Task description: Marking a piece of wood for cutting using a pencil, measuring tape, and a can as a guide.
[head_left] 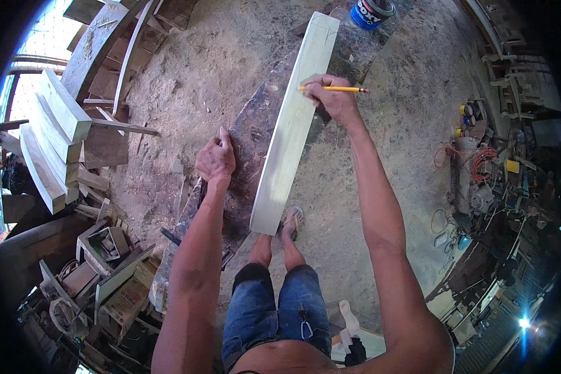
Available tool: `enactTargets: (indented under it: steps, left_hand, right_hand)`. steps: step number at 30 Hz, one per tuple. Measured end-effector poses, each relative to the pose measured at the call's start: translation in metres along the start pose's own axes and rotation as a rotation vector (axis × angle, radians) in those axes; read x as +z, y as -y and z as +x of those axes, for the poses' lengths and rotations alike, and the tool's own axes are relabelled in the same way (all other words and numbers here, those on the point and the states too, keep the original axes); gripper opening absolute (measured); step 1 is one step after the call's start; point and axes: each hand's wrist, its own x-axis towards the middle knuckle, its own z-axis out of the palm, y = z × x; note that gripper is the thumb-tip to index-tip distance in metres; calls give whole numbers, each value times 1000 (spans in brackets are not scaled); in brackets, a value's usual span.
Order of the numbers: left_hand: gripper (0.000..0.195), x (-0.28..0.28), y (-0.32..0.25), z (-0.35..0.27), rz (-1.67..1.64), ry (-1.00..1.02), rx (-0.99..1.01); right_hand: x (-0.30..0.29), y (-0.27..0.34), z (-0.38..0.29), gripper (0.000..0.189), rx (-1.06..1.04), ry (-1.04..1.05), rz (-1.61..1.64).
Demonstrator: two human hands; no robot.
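Observation:
A long pale wooden board (290,140) lies lengthwise on a dark, worn workbench (257,126). Pencil lines show near its far end. My right hand (329,98) grips a yellow pencil (343,89) over the board's upper half, the pencil lying nearly level with its eraser end to the right. The pencil's writing end is at the board's left side; whether it touches the wood cannot be told. My left hand (216,156) rests at the bench's left edge, apart from the board, thumb pointing away and fingers curled. I see nothing in it.
A blue epoxy can (367,16) stands at the bench's far end. Curved wooden pieces (58,126) are stacked at left, above scrap wood and a cardboard box (124,299). At right lie an orange hose (484,163) and a machine with a cylindrical tank (460,177).

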Motion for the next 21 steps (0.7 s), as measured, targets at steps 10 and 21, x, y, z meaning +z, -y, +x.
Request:
enactTargets:
  steps: [10, 21]
  left_hand:
    - [77, 0, 0, -2, -23, -12, 9]
    - [73, 6, 3, 0, -25, -112, 26]
  right_hand:
    - [11, 1, -20, 21, -8, -72, -22]
    - [27, -5, -49, 23, 23, -98, 66]
